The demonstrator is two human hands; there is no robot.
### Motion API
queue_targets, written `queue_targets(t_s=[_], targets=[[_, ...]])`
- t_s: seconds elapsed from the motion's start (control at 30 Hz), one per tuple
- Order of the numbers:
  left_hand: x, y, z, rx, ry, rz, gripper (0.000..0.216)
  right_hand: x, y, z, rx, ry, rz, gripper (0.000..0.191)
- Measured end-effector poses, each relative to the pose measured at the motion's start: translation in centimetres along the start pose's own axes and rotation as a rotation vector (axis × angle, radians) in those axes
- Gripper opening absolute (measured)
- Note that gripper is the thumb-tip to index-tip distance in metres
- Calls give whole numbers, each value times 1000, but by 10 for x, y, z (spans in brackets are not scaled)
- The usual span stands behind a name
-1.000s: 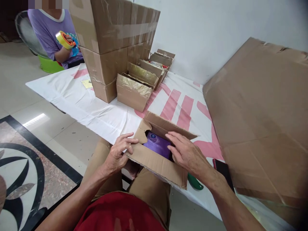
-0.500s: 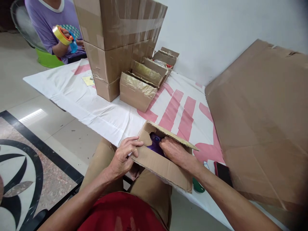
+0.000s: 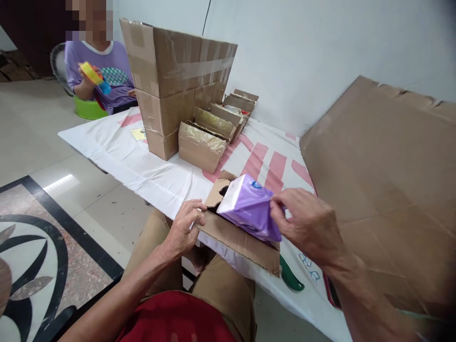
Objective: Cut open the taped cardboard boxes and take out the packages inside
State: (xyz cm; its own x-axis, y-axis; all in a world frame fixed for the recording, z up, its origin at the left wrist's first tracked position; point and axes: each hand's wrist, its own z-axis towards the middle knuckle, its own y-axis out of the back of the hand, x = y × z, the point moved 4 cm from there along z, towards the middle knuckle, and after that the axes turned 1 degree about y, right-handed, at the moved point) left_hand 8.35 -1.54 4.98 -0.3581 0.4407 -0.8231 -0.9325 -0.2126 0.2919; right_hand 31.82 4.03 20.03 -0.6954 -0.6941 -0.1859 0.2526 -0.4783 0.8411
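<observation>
A small open cardboard box sits at the table edge in front of me, its near flap folded outward. My left hand grips the box's left end, fingers on its upper edge and thumb below. My right hand pinches the right end of a purple and white tissue pack in plastic wrap. The pack lies tilted in the box opening, most of it above the rim; its lower part is hidden in the box.
Taped boxes are stacked at the back, beside a row of open boxes. A large cardboard sheet stands at right. Near the box lies a green object. Across the table a person holds a tape dispenser.
My right hand has come up out of the box toward the right, pulling the tissue pack up with it. My left hand stays on the box. The view has tilted upward.
</observation>
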Motion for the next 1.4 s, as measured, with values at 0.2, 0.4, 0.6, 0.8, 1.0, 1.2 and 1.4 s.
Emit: queue_targets(t_s=[0.2,0.4,0.6,0.8,1.0,1.2,1.4], targets=[[-32,33,18,-59,122,-166,35,-19,49,11,-186,-1,-29,17],[-74,5,56,137,305,-565,100,9,47,29,-145,93,-150,23],[-84,-18,70,113,401,-856,90,16,62,21,-283,17,143,14],[-83,-7,87,69,259,-859,84,-27,30,-3,-68,-520,1005,55],[-106,1,136,177,-4,-769,88,-32,22,21,-290,-513,1187,60],[-136,33,180,102,-131,-681,78,-29,52,57,-488,-242,870,76],[-118,73,188,-58,-347,-514,78,-20,58,97,-298,-157,778,67]])
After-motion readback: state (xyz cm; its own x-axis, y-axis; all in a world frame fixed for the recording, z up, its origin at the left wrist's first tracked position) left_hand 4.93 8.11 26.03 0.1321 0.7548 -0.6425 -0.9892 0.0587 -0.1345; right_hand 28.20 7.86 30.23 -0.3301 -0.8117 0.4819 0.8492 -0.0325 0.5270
